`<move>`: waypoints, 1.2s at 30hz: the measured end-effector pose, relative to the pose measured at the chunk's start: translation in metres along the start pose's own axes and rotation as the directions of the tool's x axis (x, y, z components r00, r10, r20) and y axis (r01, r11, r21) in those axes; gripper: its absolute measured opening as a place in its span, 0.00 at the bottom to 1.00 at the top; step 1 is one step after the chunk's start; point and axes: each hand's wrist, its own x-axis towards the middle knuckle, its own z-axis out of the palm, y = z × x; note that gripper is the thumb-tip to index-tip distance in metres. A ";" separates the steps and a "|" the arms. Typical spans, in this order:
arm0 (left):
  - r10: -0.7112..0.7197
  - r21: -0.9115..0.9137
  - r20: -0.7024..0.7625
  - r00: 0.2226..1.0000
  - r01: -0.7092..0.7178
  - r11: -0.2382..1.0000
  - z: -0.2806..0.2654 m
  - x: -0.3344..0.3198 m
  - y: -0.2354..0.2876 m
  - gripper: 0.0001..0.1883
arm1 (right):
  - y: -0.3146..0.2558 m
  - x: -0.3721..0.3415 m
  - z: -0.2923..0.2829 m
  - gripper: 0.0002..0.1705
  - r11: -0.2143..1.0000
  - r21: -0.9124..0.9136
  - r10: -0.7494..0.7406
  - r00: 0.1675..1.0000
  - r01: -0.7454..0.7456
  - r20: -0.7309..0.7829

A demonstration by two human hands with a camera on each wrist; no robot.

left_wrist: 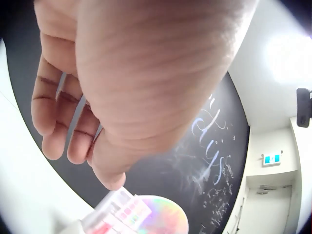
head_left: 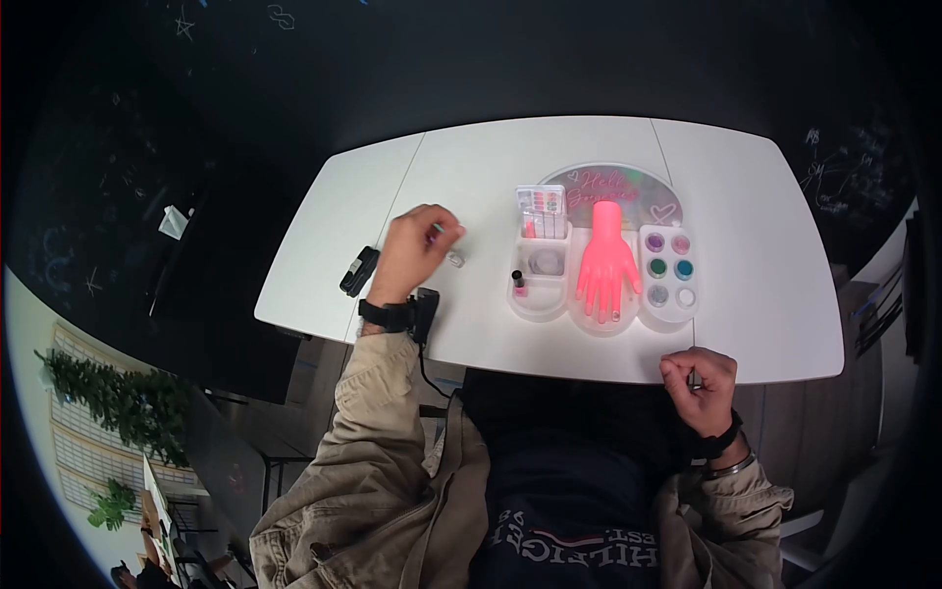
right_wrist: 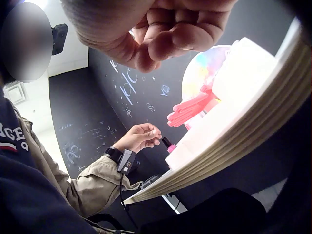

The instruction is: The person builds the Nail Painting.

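A pink model hand [head_left: 608, 260], fingers toward me, lies on a white nail-art stand [head_left: 584, 316]; one nail has a small decoration. My left hand [head_left: 417, 250] is over the table left of the stand, fingers bent and thumb close to the fingertips; I cannot tell whether a tiny thing is between them. A small silvery piece [head_left: 454, 260] lies on the table beside it. At the table's front edge my right hand [head_left: 702, 383] has its fingers curled in, thumb against the index finger, and nothing shows in it.
The stand bears a nail polish bottle [head_left: 519, 283], a clear pack of pink nails [head_left: 542, 211], and several glitter pots [head_left: 657, 267] on the right. A black object [head_left: 360, 270] lies left on the white table [head_left: 765, 245]. A cable [head_left: 424, 363] hangs from the left wrist camera.
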 end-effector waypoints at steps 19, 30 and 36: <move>-0.242 0.220 -0.141 0.960 0.269 0.938 0.024 -0.022 -0.126 0.25 | 0.003 -0.002 0.002 0.03 1.000 0.005 0.020 1.000 -0.020 0.011; -0.282 0.182 -0.145 0.948 0.306 0.935 0.021 -0.018 -0.117 0.28 | 0.004 -0.003 0.002 0.03 1.000 0.009 0.028 1.000 -0.028 0.007; -0.194 0.184 -0.237 0.952 0.240 0.953 0.010 -0.014 -0.101 0.21 | -0.001 0.000 0.001 0.03 1.000 0.021 0.014 1.000 -0.014 0.011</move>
